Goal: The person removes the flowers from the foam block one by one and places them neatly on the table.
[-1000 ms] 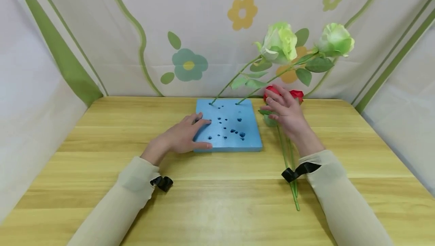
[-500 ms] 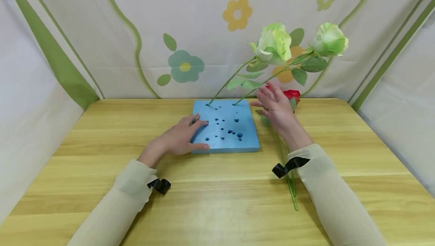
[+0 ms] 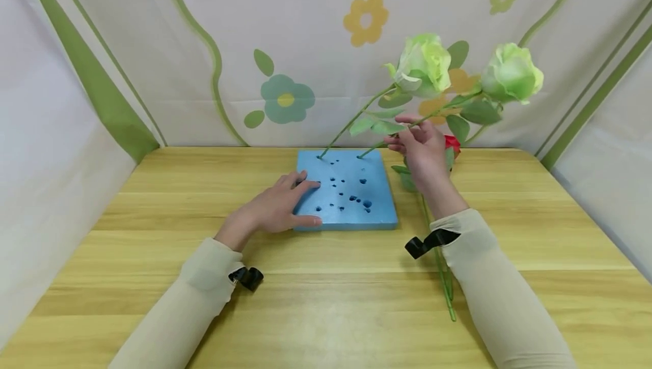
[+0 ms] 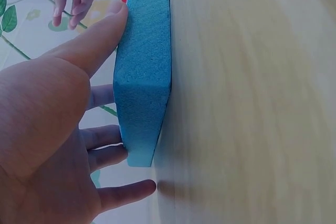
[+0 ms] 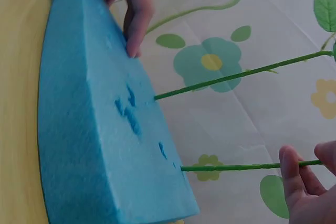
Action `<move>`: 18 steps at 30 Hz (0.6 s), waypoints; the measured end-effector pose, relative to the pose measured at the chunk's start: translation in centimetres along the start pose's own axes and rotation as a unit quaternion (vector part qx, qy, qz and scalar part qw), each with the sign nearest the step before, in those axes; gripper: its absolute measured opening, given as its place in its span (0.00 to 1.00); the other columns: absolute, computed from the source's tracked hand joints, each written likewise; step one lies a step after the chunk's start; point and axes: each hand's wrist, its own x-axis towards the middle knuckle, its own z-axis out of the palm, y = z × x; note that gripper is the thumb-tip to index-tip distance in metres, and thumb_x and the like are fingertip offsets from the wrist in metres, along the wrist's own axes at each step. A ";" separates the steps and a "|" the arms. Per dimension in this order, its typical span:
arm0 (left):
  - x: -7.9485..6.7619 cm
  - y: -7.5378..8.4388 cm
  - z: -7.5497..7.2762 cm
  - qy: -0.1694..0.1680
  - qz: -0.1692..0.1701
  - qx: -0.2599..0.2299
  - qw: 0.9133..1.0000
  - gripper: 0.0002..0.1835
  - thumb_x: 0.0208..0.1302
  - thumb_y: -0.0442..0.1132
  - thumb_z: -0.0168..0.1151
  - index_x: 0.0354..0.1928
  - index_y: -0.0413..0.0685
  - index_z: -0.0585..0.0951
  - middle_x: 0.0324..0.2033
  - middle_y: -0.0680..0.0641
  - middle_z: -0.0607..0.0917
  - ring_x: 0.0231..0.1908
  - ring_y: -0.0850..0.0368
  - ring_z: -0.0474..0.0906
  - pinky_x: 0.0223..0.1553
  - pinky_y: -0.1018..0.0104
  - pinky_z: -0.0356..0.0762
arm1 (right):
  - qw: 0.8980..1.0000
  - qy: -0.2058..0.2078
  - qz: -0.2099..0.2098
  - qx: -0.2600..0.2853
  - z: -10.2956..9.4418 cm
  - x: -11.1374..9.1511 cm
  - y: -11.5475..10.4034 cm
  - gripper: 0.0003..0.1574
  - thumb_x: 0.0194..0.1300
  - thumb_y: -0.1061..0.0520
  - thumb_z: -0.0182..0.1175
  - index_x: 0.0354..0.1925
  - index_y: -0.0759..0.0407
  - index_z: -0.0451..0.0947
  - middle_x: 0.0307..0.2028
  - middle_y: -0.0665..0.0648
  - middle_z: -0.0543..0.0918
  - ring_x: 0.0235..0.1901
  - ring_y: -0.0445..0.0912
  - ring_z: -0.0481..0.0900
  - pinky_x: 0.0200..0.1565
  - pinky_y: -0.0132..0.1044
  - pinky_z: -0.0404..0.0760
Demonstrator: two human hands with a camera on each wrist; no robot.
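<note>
A blue foam block (image 3: 346,188) pitted with holes lies on the table, and two pale green roses stand in its back edge, leaning right. My left hand (image 3: 277,202) rests on the block's left side with fingers spread; in the left wrist view the thumb lies along its top edge. At the stem of the right-hand pale green rose (image 3: 511,73) is my right hand (image 3: 427,154); the right wrist view shows its thumb and fingers closed about the green stem (image 5: 241,168). The other pale green rose (image 3: 423,66) rises from the back left hole.
Right of the block lie red roses on the table, one red bloom (image 3: 451,145) showing past my right hand, their stems (image 3: 444,278) reaching toward the front under the right forearm. A flower-printed curtain (image 3: 204,103) hangs behind the wooden table (image 3: 326,307).
My right hand has moved from above the red roses, left and up to the right-hand pale green rose, and now grips its stem. That bloom has shifted slightly right and down. The left hand stays.
</note>
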 end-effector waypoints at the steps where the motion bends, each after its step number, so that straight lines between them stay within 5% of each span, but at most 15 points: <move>1: 0.0 0.1 0.0 0.000 0.000 0.001 1.000 0.47 0.71 0.66 0.65 0.84 0.57 0.60 0.85 0.38 0.49 0.84 0.37 0.49 0.78 0.36 0.62 | 1.000 0.008 -0.004 -0.002 0.0 0.0 0.0 0.12 0.81 0.61 0.55 0.57 0.53 0.81 0.42 0.56 0.84 0.43 0.46 0.92 0.49 0.31 0.88; 8: 0.3 0.4 0.1 -0.006 0.001 -0.007 1.000 0.46 0.71 0.66 0.65 0.83 0.58 0.61 0.85 0.38 0.49 0.84 0.37 0.48 0.79 0.37 0.61 | 0.999 0.034 -0.037 0.002 -0.3 -0.4 -0.2 0.13 0.81 0.56 0.58 0.55 0.61 0.83 0.38 0.56 0.82 0.38 0.46 0.92 0.46 0.31 0.89; 14: 0.5 0.5 0.0 -0.005 0.006 -0.004 1.000 0.46 0.71 0.66 0.65 0.83 0.57 0.61 0.85 0.37 0.49 0.84 0.36 0.47 0.78 0.35 0.61 | 0.992 0.033 -0.101 0.068 -1.6 -0.5 -1.7 0.14 0.78 0.55 0.59 0.54 0.63 0.82 0.39 0.55 0.90 0.36 0.46 0.89 0.44 0.33 0.89; 18: 0.4 0.3 -0.1 -0.002 0.005 -0.002 1.000 0.46 0.71 0.65 0.65 0.83 0.56 0.61 0.85 0.37 0.49 0.84 0.35 0.48 0.78 0.35 0.62 | 0.990 0.017 -0.099 0.095 -2.8 -0.4 -2.4 0.17 0.77 0.54 0.59 0.56 0.64 0.80 0.38 0.58 0.90 0.35 0.46 0.90 0.45 0.33 0.89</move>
